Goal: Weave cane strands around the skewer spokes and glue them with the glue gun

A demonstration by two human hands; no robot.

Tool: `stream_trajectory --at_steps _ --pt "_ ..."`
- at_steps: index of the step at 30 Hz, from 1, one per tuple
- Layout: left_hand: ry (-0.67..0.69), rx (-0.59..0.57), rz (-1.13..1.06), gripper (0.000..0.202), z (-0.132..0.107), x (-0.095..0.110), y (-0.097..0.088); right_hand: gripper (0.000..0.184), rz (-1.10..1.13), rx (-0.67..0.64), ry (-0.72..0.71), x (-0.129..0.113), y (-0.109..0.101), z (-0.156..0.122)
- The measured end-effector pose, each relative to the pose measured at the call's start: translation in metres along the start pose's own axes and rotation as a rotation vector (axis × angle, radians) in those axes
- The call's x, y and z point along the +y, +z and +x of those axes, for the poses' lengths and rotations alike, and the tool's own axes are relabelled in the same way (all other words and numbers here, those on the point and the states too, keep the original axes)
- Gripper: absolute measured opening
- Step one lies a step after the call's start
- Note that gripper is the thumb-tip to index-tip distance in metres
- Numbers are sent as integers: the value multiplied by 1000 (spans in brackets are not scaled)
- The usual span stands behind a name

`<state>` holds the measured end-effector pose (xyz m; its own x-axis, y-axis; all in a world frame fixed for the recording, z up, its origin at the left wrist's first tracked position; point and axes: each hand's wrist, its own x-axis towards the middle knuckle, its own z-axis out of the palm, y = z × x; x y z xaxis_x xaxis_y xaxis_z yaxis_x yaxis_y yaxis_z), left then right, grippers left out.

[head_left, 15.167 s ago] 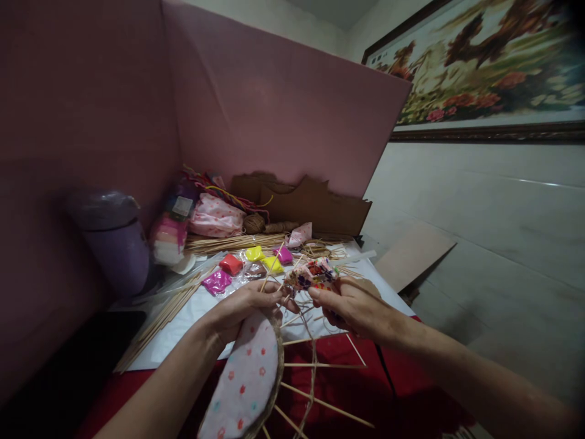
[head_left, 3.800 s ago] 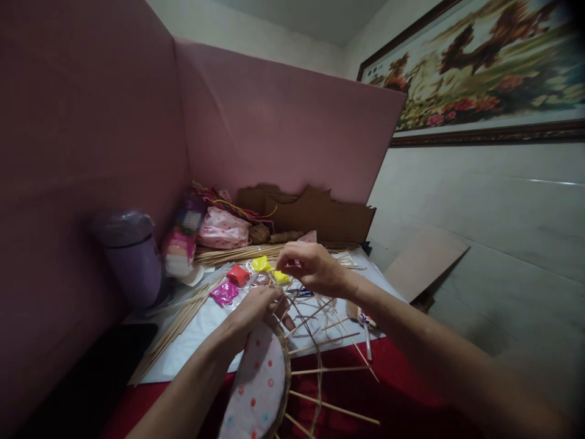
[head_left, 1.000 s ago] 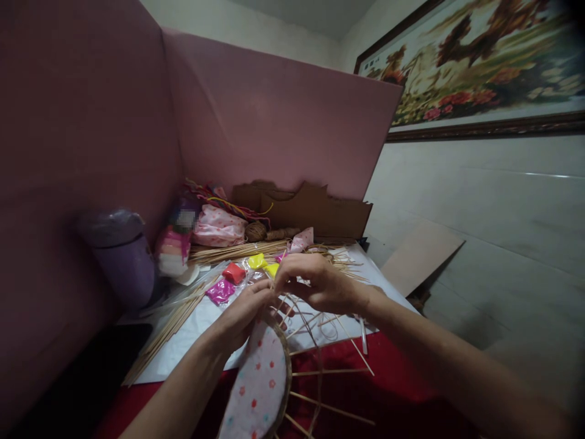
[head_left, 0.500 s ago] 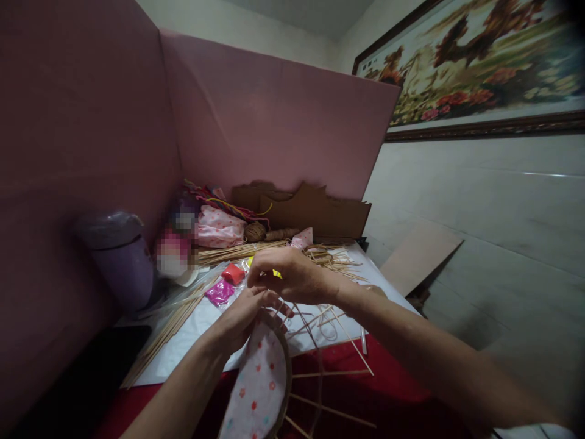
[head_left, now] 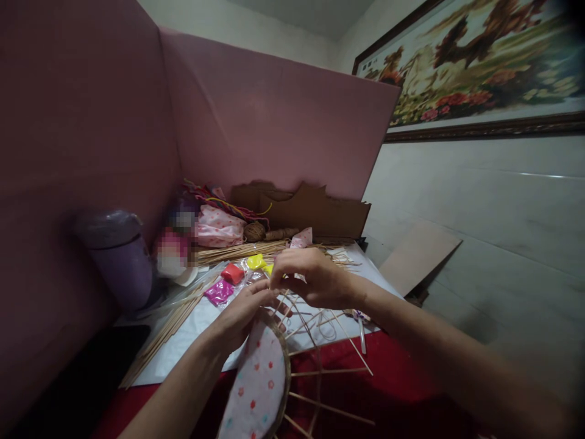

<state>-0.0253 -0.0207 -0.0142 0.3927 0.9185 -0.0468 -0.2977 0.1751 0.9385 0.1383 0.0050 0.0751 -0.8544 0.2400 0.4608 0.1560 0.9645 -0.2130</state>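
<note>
A round base [head_left: 256, 384] covered in white cloth with small red and blue flowers tilts at the bottom centre. Thin wooden sticks [head_left: 329, 371] stick out from its brown rim like spokes. My left hand [head_left: 251, 308] grips the base at its upper edge, some fingers reaching behind the sticks. Just above and to the right, my right hand [head_left: 315, 277] is closed in a pinch near the upper sticks; what lies between its fingertips is too small to make out. A thin cord [head_left: 319, 360] hangs in a loose curve across the spokes.
On the white sheet [head_left: 192, 338] lie long sticks [head_left: 169, 335] and red [head_left: 232, 274], magenta [head_left: 220, 292] and yellow [head_left: 256, 262] packets. Behind them are a twine ball [head_left: 255, 231] and torn cardboard [head_left: 315, 210]. A purple bin [head_left: 121, 262] stands left; red cloth [head_left: 393, 378] covers the front.
My right hand has moved right, away from my left fingers, uncovering the yellow packet. My left hand and the base have shifted only slightly.
</note>
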Motion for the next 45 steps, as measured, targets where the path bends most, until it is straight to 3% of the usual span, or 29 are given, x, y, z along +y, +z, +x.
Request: stream_trajectory --at_steps 8,14,24,35,45 --pt "-22 -9 -14 17 0 1 0 12 -58 34 109 8 -2 -34" --pt "-56 -3 -24 19 0 3 1 36 -359 -113 137 8 5 -43" --pt "-17 2 -22 15 2 2 2 22 -564 -112 213 5 11 -31" --pt "-52 7 31 12 0 4 3 19 -345 -68 261 7 9 0" --pt "-48 49 86 18 2 -2 0 18 -403 -258 223 11 17 29"
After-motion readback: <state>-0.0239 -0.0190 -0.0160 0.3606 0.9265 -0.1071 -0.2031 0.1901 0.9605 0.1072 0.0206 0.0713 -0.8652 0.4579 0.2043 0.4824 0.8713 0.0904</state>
